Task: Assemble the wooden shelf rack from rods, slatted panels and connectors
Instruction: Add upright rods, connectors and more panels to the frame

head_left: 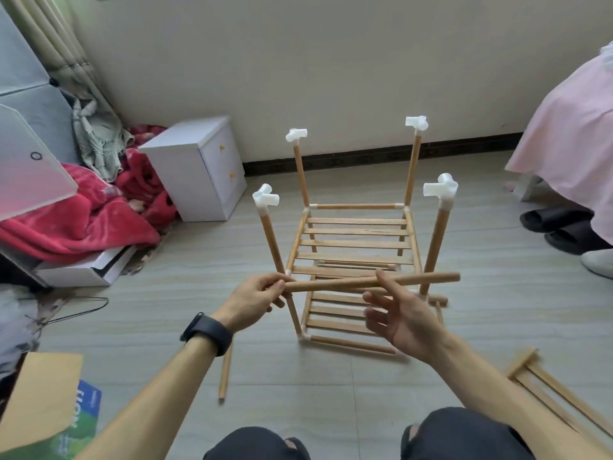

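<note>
1. Left hand (255,302) pinches one end of a loose wooden rod (371,282) between thumb and fingertips; black wristband (208,333) on that wrist.
2. Rod lies roughly level across the front of the rack, its far end sticking out to the right past the front-right post.
3. Right hand (403,318) is loose, fingers spread; thumb tip touches the rod near its middle, the fingers below are not wrapped around it.
4. Partly built rack (356,247) stands on the floor (331,386) straight ahead: two slatted panels, one above the other, four upright posts.
5. Each post is topped by a white connector: front-left (265,200), front-right (440,189), back-left (296,134), back-right (416,122).
6. Spare rod (226,371) lies on the floor under the left forearm.
7. Another slatted panel (557,396) lies on the floor, lower right.
8. White cabinet (199,167) by the wall, red blanket (83,210) to the left.
</note>
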Motion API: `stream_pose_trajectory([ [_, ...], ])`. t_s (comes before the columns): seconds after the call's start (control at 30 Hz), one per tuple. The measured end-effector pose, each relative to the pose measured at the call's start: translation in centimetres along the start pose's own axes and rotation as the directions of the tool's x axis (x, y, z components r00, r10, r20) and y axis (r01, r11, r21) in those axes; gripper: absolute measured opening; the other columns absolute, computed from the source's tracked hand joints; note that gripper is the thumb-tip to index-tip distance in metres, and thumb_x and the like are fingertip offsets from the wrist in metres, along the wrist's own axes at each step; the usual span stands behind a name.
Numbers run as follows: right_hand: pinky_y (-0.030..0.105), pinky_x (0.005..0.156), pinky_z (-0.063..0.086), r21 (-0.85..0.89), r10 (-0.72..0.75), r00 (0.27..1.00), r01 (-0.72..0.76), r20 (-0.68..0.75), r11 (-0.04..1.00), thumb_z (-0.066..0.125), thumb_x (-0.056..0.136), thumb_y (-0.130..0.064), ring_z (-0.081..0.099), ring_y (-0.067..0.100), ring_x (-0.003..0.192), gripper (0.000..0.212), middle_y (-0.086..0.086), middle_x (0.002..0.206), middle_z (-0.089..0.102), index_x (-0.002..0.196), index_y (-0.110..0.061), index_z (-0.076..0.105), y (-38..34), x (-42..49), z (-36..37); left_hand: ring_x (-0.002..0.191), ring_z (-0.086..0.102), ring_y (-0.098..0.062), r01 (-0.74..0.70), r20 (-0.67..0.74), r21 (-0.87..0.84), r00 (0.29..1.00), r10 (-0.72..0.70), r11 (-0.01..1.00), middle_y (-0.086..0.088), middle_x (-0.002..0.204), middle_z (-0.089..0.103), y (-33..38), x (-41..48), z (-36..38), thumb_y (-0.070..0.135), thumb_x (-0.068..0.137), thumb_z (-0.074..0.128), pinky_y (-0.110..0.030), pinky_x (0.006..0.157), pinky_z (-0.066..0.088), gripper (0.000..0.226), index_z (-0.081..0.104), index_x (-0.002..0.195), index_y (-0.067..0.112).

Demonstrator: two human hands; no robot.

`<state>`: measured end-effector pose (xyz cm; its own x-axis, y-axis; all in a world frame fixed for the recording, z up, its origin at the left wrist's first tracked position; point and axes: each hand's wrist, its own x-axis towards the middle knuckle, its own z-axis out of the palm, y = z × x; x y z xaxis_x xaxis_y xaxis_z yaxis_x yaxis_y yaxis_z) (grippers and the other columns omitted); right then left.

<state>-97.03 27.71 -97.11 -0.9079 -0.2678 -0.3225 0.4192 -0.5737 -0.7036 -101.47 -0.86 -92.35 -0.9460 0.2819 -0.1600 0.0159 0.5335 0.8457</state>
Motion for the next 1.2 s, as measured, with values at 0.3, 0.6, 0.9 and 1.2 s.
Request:
stream_pose_trajectory([
  [0.3,0.031,0.063,0.057,-0.049,-0.265,0.948,0.261,-0.177,0.964,0.060,0.099,-0.037,0.067,0.018,0.069,0.031,0.009,0.084,0.069,0.097,-0.012,0.078,-3.8,0.5,5.5,0.101,0.056,-0.007,-0.164,-0.671,-0.077,0.738,0.070,0.984,0.001,0.121,0.056,6.3,6.5,-5.3,0.046,0.097,0.058,-0.020,0.077,0.041,0.037,0.053,0.124,0.023],
  [0.6,0.025,0.055,0.051,-0.231,-0.553,0.812,0.510,-0.187,0.828,0.060,0.099,-0.034,0.062,0.016,0.060,0.029,0.007,0.074,0.067,0.087,-0.016,0.079,-7.8,-0.2,8.2,0.066,0.049,-0.016,-0.151,-0.529,-0.232,0.848,0.006,0.961,0.000,0.068,0.050,6.3,9.0,-2.4,0.046,0.104,0.040,-0.032,0.067,0.044,0.040,0.054,0.081,0.016],
  [0.9,0.019,0.048,0.045,-0.266,-0.628,0.745,0.572,-0.227,0.776,0.056,0.102,-0.036,0.051,0.007,0.051,0.033,-0.003,0.058,0.053,0.089,-0.010,0.071,-11.4,2.3,12.0,0.065,0.057,-0.007,-0.170,-0.481,-0.287,0.877,0.011,0.943,0.005,0.071,0.059,6.4,5.2,-0.9,0.052,0.099,0.048,-0.026,0.065,0.049,0.041,0.058,0.092,0.013],
  [1.2,0.019,0.044,0.043,-0.218,-0.589,0.742,0.547,-0.321,0.808,0.055,0.101,-0.034,0.046,0.007,0.047,0.029,-0.005,0.055,0.048,0.082,-0.014,0.064,-9.5,2.9,10.1,0.052,0.039,-0.007,-0.209,-0.483,-0.407,0.876,-0.015,0.889,0.010,0.058,0.042,7.2,6.1,-0.7,0.026,0.099,0.041,-0.028,0.056,0.038,0.020,0.050,0.086,0.013],
])
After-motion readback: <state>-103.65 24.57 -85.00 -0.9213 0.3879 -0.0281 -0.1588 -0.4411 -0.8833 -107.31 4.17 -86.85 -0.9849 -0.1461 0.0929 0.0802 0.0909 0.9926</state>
